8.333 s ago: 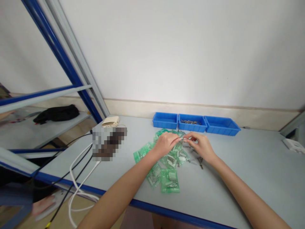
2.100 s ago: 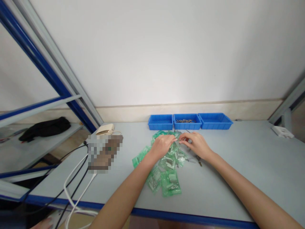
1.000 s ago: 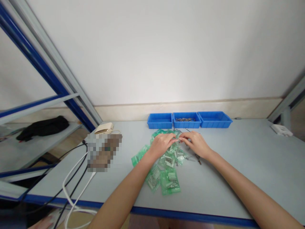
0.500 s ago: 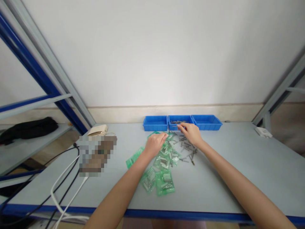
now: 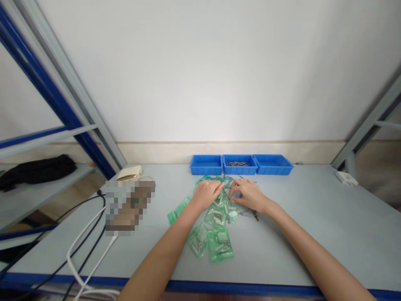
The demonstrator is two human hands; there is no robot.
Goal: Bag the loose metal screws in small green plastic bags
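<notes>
The left hand point(image 5: 207, 194) is curled over green plastic bags point(image 5: 220, 244), the right hand point(image 5: 249, 195) arches over loose screws point(image 5: 245, 215), and whether either grips anything cannot be determined.

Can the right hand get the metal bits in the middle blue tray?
Probably yes: the middle blue tray is open on top, just beyond the right hand, and nothing tall seems between.

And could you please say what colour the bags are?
The bags are translucent green, clearest in the head view.

Left hand point(image 5: 205, 194) curled, right hand point(image 5: 249, 196) arched, fingers point(image 5: 233, 188) bent; forearms point(image 5: 300, 237) bare.
</notes>
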